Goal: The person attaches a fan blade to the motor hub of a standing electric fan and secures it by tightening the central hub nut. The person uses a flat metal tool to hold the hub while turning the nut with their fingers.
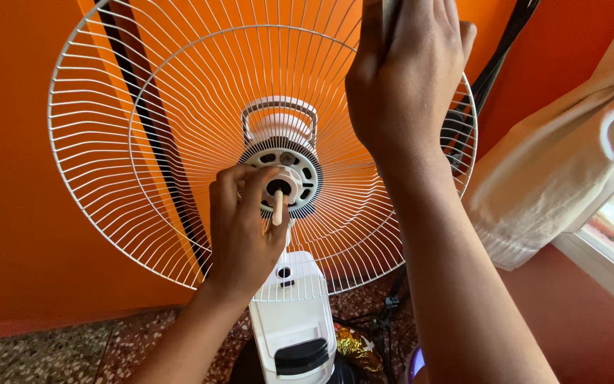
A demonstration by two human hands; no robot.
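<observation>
A white wire fan guard stands in front of me on a white stand, with no blades on it. At its middle sits the round motor hub with a short cream shaft sticking out. My left hand is at the hub, fingers curled around the white collar beside the shaft. My right hand is raised at the guard's upper right rim, closed on a dark narrow object that runs out of the top of the view.
An orange wall is behind the fan. Black cables hang at the upper right. A cream curtain and a window frame are at the right. Speckled stone floor lies below.
</observation>
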